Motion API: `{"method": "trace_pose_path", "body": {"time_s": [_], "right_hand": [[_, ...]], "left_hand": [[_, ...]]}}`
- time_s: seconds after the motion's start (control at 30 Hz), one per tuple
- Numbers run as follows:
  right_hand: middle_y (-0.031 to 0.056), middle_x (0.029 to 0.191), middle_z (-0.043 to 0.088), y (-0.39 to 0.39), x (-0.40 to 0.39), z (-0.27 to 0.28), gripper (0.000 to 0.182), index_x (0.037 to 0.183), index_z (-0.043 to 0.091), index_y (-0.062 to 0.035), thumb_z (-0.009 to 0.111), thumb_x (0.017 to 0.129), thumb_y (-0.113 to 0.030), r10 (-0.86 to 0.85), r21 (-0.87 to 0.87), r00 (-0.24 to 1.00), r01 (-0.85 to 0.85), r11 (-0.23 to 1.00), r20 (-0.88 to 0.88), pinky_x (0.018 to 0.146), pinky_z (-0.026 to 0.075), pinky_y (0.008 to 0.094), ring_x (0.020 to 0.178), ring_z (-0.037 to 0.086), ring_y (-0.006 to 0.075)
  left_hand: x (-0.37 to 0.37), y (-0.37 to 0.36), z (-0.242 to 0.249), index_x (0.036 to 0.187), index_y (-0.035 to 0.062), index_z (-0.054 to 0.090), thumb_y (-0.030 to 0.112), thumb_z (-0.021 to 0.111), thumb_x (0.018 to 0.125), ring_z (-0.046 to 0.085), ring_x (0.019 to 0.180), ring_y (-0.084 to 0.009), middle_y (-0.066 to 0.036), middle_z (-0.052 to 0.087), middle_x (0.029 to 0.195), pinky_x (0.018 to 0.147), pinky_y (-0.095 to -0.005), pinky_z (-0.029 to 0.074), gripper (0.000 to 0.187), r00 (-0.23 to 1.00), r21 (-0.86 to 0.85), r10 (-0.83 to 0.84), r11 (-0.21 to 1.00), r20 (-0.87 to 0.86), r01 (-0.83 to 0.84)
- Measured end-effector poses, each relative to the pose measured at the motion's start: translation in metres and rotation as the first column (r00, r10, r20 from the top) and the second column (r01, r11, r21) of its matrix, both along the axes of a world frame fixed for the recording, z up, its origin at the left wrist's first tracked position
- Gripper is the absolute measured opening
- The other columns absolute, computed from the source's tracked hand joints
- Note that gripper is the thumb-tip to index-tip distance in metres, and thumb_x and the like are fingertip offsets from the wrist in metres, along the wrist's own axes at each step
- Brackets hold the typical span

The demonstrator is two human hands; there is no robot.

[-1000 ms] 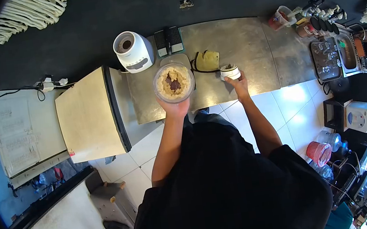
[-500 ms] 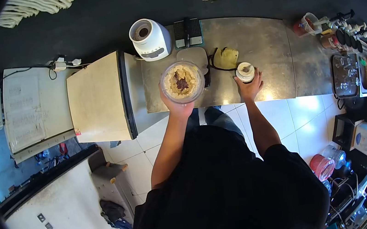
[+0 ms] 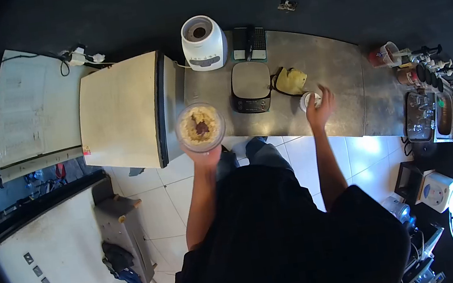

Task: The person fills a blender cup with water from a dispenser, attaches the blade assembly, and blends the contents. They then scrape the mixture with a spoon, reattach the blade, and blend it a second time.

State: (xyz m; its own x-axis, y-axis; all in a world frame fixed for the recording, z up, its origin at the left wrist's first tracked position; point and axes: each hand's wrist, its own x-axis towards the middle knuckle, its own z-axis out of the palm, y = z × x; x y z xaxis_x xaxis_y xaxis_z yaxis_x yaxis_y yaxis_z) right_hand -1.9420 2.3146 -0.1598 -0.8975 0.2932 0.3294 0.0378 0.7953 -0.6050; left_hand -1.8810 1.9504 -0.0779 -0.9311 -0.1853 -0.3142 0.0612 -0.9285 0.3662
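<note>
So my left hand point(image 3: 203, 155) was wrapped around the clear container point(image 3: 200, 128), around mid-frame and a bit left, with crumbly beige stuff and a dark patch in the middle. My right hand point(image 3: 322, 107) was well apart from it, right of center, fingers loosely spread at the small white jar point(image 3: 309, 101) on the metal counter point(image 3: 315, 52). Couldn't tell if they touched it. The yellow cloth item point(image 3: 291, 81) sat just beside that, with the scale point(image 3: 251, 82) further left.
</note>
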Motion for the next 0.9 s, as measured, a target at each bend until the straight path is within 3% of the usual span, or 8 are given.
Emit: {"method": "trace_pose_path", "body": {"time_s": [0.17, 0.2, 0.23, 0.33, 0.43, 0.63, 0.8, 0.9], "right_hand": [[0.0183, 0.116, 0.066, -0.037, -0.095, 0.022, 0.033, 0.117, 0.066, -0.0116, 0.065, 0.085, -0.022, 0.141, 0.458, 0.824, -0.437, 0.774, 0.548, 0.098, 0.046, 0.0493, 0.116, 0.060, 0.0358], [0.0182, 0.113, 0.067, -0.026, -0.108, -0.010, 0.034, 0.115, 0.066, -0.0093, 0.066, 0.083, -0.022, 0.200, 0.407, 0.754, -0.535, 0.740, 0.626, 0.094, 0.049, 0.0483, 0.110, 0.062, 0.0370], [0.0181, 0.110, 0.068, -0.008, -0.126, -0.059, 0.035, 0.113, 0.065, -0.0070, 0.067, 0.082, -0.022, 0.268, 0.348, 0.669, -0.636, 0.689, 0.693, 0.089, 0.052, 0.0474, 0.104, 0.064, 0.0381], [0.0246, 0.099, 0.067, -0.010, -0.133, -0.066, 0.021, 0.102, 0.064, -0.0012, 0.067, 0.082, -0.008, 0.325, 0.312, 0.718, -0.601, 0.736, 0.616, 0.081, 0.054, 0.0511, 0.093, 0.066, 0.0418], [0.0247, 0.099, 0.067, 0.031, -0.155, -0.108, 0.019, 0.099, 0.065, 0.0001, 0.064, 0.087, -0.015, 0.443, 0.404, 0.738, -0.660, 0.634, 0.509, 0.084, 0.052, 0.0518, 0.096, 0.064, 0.0423], [0.0269, 0.110, 0.064, 0.025, -0.201, -0.095, 0.032, 0.108, 0.064, 0.0000, 0.060, 0.094, -0.028, 0.098, 0.559, 0.777, -0.529, 0.638, 0.622, 0.081, 0.053, 0.0506, 0.101, 0.064, 0.0421], [0.0184, 0.089, 0.070, -0.134, -0.126, 0.068, 0.036, 0.090, 0.067, 0.0022, 0.060, 0.098, -0.032, 0.201, 0.109, 0.975, -0.211, 0.971, 0.095, 0.070, 0.050, 0.0439, 0.080, 0.067, 0.0320], [0.0051, 0.073, 0.060, -0.263, -0.065, 0.089, 0.027, 0.088, 0.065, 0.0034, 0.063, 0.099, -0.021, 0.491, -0.271, 0.854, -0.521, 0.810, -0.174, 0.065, 0.045, 0.0315, 0.071, 0.053, 0.0130]], "left_hand": [[0.025, -0.031, 0.003, 0.140, 0.0101, 0.048, 0.053, 0.060, 0.092, 0.057, 0.110, -0.0344, -0.020, 0.056, 0.129, 0.081, -0.0376, 0.056, 0.066, 0.989, -0.062, 0.140, 0.988, -0.046, -0.143], [0.029, -0.031, -0.009, 0.139, 0.0113, 0.051, 0.050, 0.060, 0.092, 0.057, 0.115, -0.0331, -0.018, 0.056, 0.131, 0.093, -0.0408, 0.052, 0.061, 0.961, -0.299, 0.159, 0.928, -0.225, -0.224], [0.032, -0.033, -0.003, 0.137, 0.0108, 0.052, 0.045, 0.060, 0.093, 0.055, 0.122, -0.0306, -0.015, 0.057, 0.133, 0.103, -0.0439, 0.047, 0.057, 0.964, -0.112, 0.208, 0.967, -0.167, -0.228], [0.029, -0.029, 0.035, 0.129, 0.0015, 0.055, 0.044, 0.034, 0.106, 0.060, 0.117, -0.0275, -0.014, 0.063, 0.125, 0.104, -0.0438, 0.047, 0.053, 0.912, -0.094, 0.285, 0.941, -0.296, -0.325], [0.039, -0.048, 0.052, 0.132, 0.0053, 0.056, 0.043, 0.042, 0.101, 0.059, 0.121, -0.0286, -0.011, 0.061, 0.132, 0.104, -0.0464, 0.047, 0.051, 0.944, 0.027, 0.301, 0.954, -0.136, -0.300], [0.074, -0.098, 0.063, 0.133, 0.0097, 0.056, 0.052, 0.037, 0.099, 0.058, 0.121, -0.0286, -0.010, 0.061, 0.133, 0.102, -0.0463, 0.048, 0.058, 0.885, 0.049, 0.465, 0.884, -0.004, -0.464], [0.116, -0.158, 0.073, 0.125, 0.0140, 0.059, 0.053, 0.035, 0.099, 0.064, 0.104, -0.0232, -0.004, 0.065, 0.119, 0.078, -0.0388, 0.053, 0.053, 0.765, 0.005, 0.624, 0.774, 0.158, -0.633], [0.164, -0.210, 0.044, 0.121, 0.0152, 0.061, 0.056, 0.040, 0.099, 0.063, 0.096, -0.0205, -0.004, 0.066, 0.111, 0.075, -0.0376, 0.050, 0.051, 0.794, -0.023, 0.606, 0.794, -0.044, -0.607]]}}
